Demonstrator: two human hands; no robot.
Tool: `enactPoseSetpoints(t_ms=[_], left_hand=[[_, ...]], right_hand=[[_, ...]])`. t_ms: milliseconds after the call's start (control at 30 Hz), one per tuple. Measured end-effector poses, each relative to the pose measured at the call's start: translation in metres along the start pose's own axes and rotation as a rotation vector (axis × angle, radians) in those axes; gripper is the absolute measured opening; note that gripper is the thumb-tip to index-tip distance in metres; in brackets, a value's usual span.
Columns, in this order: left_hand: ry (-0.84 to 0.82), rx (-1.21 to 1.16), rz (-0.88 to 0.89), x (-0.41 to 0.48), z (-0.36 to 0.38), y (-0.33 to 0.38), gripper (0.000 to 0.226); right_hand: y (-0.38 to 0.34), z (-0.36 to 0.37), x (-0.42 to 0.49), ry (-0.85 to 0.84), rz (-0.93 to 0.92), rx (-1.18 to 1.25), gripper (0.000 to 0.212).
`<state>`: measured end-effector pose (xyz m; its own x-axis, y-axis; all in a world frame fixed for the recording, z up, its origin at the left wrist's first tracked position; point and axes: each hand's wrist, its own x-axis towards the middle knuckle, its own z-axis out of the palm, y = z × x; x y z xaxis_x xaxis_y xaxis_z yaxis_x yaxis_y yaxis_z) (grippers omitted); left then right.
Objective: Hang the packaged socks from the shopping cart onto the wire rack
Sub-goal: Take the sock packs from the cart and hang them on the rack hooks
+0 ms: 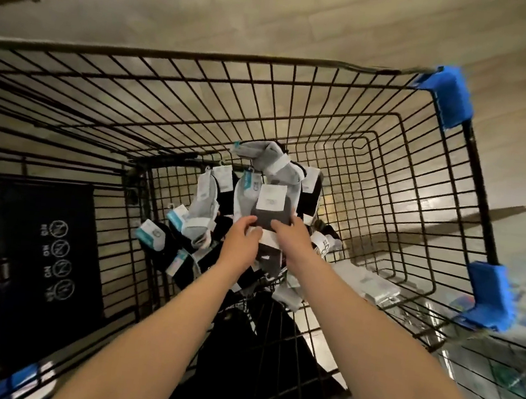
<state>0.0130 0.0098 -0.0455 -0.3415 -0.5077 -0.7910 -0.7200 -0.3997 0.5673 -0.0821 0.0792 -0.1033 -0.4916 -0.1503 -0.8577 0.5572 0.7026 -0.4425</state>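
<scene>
Far left of the shopping cart [205, 56]: a black panel [42, 256] with white round marks sits against the wire wall.
sock pile [203, 207]: grey, white and black packs lie in a heap on the cart bottom, many with white labels.
left hand [244, 235]: its grip pinches the low edge of the dark sock pack [269, 215], fingers curled.
dark sock pack: held just over the pile, inside the cart, white label on top.
right hand [290, 232]: its grip holds the same pack from the other side.
in the way: tall wire walls stand round both arms.
far right: blue corner caps [447, 95] sit on the rim.
</scene>
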Motion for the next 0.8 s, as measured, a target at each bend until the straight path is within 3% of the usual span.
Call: enactPoseSetpoints(t_ms=[267, 467, 633, 800], left_hand=[[-0.075, 0.011, -0.035, -0.03, 0.005, -0.009, 0.039], [-0.111, 0.005, -0.02, -0.02, 0.001, -0.004, 0.04], [-0.075, -0.005, -0.01, -0.001, 0.006, 0.008, 0.038], [0.0, -0.002, 0.026, 0.018, 0.001, 0.02, 0.036]], right_hand=[[-0.009, -0.019, -0.06, 0.028, -0.018, -0.05, 0.023], [-0.023, -0.038, -0.04, 0.277, -0.113, -0.039, 0.036], [-0.037, -0.036, -0.038, 0.322, -0.187, -0.146, 0.034], [-0.041, -0.023, -0.039, 0.468, -0.249, -0.379, 0.073]])
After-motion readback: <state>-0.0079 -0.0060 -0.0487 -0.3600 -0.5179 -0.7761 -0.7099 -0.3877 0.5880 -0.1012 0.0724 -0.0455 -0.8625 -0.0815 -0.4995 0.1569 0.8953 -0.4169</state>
